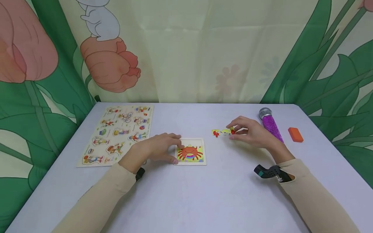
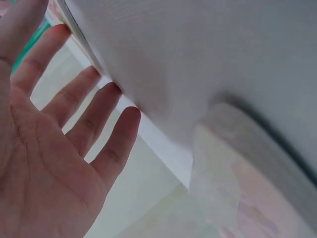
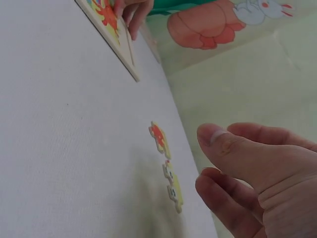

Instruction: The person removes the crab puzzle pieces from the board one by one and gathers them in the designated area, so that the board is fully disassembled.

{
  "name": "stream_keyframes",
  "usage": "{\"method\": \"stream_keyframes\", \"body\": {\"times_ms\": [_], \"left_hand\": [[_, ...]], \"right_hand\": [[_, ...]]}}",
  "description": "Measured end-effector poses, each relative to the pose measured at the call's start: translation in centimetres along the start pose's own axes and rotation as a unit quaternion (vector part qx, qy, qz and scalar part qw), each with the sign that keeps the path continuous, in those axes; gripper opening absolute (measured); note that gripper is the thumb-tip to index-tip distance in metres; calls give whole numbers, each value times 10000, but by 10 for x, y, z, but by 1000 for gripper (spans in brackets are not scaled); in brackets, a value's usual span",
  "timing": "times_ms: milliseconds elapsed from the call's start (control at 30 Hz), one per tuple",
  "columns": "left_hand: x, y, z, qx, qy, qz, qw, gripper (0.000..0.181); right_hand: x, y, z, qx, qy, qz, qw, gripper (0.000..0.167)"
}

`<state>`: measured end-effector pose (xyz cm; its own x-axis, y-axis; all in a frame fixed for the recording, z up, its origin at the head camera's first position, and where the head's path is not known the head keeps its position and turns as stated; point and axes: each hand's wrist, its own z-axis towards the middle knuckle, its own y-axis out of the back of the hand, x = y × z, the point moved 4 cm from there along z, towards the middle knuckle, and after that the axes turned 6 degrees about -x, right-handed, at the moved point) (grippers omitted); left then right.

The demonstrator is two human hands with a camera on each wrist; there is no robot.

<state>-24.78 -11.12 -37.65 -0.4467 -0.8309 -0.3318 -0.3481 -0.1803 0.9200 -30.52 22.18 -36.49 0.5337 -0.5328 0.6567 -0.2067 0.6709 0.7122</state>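
Observation:
My left hand (image 1: 161,147) rests at the left side of a small framed crab puzzle (image 1: 190,163). Its thumb touches the frame's edge, and a fingertip lies over the frame's upper left part; the left wrist view shows the fingers extended. My right hand (image 1: 247,132) is over the table right of the frame, thumb and fingers curled towards each other around a small red-and-yellow puzzle piece (image 1: 232,130), mostly hidden by the fingers. Beside it on the table lie a puzzle piece with eyes (image 3: 172,188) and a red-patterned puzzle piece (image 3: 158,137).
A large board of cartoon figures (image 1: 116,132) lies at the left, partly behind the left hand. Right of the right hand are a purple glittery microphone (image 1: 271,126) and an orange block (image 1: 295,134). A printed curtain (image 1: 186,64) hangs behind the white table (image 1: 204,200).

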Motion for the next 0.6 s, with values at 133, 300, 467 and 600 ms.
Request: {"method": "stream_keyframes", "body": {"times_ms": [133, 300, 467, 600], "left_hand": [[0, 0, 0, 77, -8, -16, 10000, 51], [-1, 0, 0, 80, -20, 1, 10000, 50], [-2, 2, 0, 45, -9, -1, 10000, 48], [-2, 1, 1, 58, -11, -21, 10000, 48]], "right_hand": [[-4, 0, -1, -20, -17, -30, 10000, 38], [-12, 3, -1, -11, -166, -172, 9997, 38], [-24, 8, -2, 11, -475, -339, 9983, 40], [-32, 10, -3, 13, -726, -505, 9961, 41]]}}
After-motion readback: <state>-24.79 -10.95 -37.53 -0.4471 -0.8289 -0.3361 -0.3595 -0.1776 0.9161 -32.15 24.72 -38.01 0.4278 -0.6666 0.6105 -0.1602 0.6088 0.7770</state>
